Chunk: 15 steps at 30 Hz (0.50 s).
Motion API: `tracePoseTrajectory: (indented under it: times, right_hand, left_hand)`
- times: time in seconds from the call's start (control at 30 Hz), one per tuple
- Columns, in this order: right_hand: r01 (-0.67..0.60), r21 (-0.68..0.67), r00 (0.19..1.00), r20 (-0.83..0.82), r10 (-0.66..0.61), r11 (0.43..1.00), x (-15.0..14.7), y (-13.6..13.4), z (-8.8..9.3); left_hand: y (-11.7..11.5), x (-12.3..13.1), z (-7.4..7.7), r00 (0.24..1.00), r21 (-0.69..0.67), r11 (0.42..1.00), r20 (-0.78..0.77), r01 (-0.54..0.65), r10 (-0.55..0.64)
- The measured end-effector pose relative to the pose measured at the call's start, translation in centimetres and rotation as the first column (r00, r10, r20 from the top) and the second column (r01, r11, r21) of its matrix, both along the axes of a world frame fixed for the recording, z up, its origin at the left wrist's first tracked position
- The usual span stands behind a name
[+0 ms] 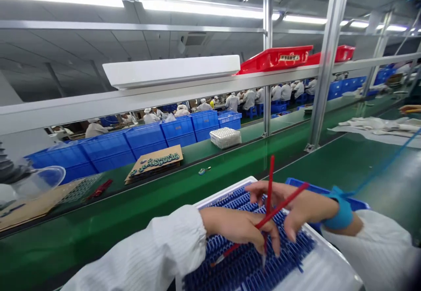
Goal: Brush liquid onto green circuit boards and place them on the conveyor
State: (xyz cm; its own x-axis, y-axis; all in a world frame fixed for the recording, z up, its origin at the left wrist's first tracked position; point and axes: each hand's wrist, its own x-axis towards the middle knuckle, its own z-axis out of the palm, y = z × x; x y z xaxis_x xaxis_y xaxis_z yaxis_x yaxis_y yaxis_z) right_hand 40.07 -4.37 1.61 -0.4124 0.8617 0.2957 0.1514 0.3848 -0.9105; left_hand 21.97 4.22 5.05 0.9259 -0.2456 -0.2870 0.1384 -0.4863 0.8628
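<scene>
My left hand [241, 228] is closed over the tray, with thin red-handled brushes passing through its fingers. One brush [233, 249] slants across, its bristle end low on the left. The other brush [271, 175] stands nearly upright, its pale tip down among the blue parts. Close by, my right hand [289, 199] hovers with bent fingers and thumb apart; the upright handle crosses in front of it. A white tray [325, 269] below both hands bears dense rows of small dark-blue comb-like parts [286, 264]. The hands hide some rows.
Behind the tray runs a green conveyor belt [177, 199], carrying one small part [204, 171]. Beyond it are cardboard with small round parts [158, 164], white stacked trays [225, 137] and blue bins [177, 129]. A metal post [324, 72] rises ahead. A blue wrist cord [384, 168] trails right.
</scene>
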Motion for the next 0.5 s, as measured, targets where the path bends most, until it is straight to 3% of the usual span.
tracePoseTrajectory:
  times: [0.07,0.17,0.23,0.27,0.3,0.33,0.4,0.5]
  right_hand:
    - [-0.071,0.12,0.991,-0.109,0.084,0.99,-1.6,0.6,0.8]
    - [0.065,0.253,0.991,-0.133,-0.032,0.965,-1.4,1.6,0.8]
    - [0.209,0.315,0.965,-0.222,-0.142,0.926,-0.1,1.8,0.5]
    - [0.286,0.337,0.938,-0.288,-0.191,0.897,0.7,1.7,0.3]
    - [0.366,0.352,0.902,-0.362,-0.236,0.861,1.5,1.6,0.1]
    - [0.445,0.358,0.858,-0.434,-0.276,0.821,2.2,1.3,-0.1]
    - [0.585,0.336,0.759,-0.548,-0.352,0.738,3.4,0.7,-0.8]
    - [0.723,0.248,0.621,-0.642,-0.45,0.644,3.9,0.0,-2.3]
  left_hand:
    - [0.7,1.9,-0.2,0.997,-0.02,0.997,-0.011,0.081,-0.081]
    - [2.9,3.9,1.4,0.988,0.02,0.988,0.025,0.153,-0.154]
    - [6.0,4.7,3.1,0.992,0.154,0.987,0.111,0.04,-0.057]
    - [8.1,5.0,3.7,0.98,0.23,0.965,0.179,-0.123,0.083]
    - [10.5,5.2,3.9,0.895,0.277,0.867,0.293,-0.415,0.335]
    - [13.0,5.4,3.7,0.805,0.286,0.768,0.371,-0.573,0.463]
    - [17.9,5.7,1.6,0.69,0.325,0.611,0.406,-0.721,0.599]
    - [23.2,5.7,-3.9,0.605,0.45,0.434,0.37,-0.781,0.705]
